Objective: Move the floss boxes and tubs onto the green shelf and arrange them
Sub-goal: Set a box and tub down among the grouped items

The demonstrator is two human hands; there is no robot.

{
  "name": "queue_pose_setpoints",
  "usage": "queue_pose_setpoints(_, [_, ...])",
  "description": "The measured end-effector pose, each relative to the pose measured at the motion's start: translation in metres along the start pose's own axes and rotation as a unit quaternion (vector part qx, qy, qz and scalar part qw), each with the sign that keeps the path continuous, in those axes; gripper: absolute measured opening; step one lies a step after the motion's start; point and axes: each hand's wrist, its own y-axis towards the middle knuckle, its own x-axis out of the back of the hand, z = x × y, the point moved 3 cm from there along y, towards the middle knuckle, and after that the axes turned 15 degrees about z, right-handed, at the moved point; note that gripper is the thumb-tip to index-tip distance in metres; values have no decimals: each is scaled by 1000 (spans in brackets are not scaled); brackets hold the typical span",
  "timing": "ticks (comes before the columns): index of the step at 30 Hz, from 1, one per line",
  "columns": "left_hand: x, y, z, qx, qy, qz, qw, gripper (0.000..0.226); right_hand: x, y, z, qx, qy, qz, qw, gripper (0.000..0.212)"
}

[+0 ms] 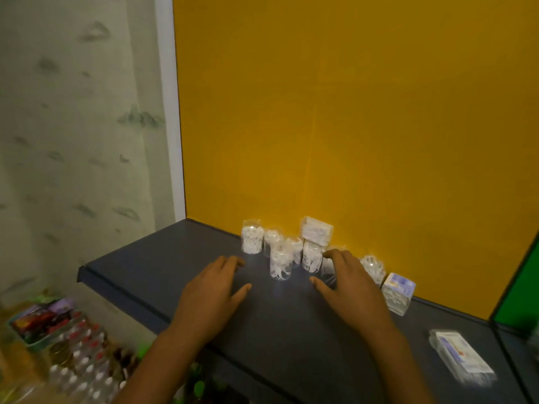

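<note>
**One head-worn view, looking forward and down**

There is a single wide-angle camera, worn on the person's head, so no second view shares the scene. It looks forward and down onto a dark grey flat shelf (163,275) that runs from the left centre of the frame to the lower right corner. The yellow back panel (350,112) fills the upper right, facing the lens. The camera sits close: both forearms enter from the bottom edge, with the left hand (213,290) and right hand (347,287) at lower centre. Lines bend toward the frame edges. A pale patterned wall (73,112) takes the upper left.
</note>
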Motion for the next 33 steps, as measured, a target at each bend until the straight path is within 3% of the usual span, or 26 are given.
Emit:
queue_pose_setpoints(10, [-32,106,2,-40,-49,29,998,45,3,69,-33,-33,-1,-43,999,54])
queue_pose_setpoints(17, [-80,140,-1,-59,-154,75,984,70,-6,88,-42,-31,27,-55,998,51])
queue_pose_setpoints(24, [-100,145,8,-77,-282,14,956,68,-8,100,-49,-26,29,-89,995,48])
queue_pose_setpoints(29, [-91,149,20,-91,-388,-55,916,66,-14,102,-55,-31,53,-102,993,43])
queue_pose_setpoints(33, [-81,145,17,-93,-499,-46,860,61,-18,107,-60,-39,50,-110,992,44])
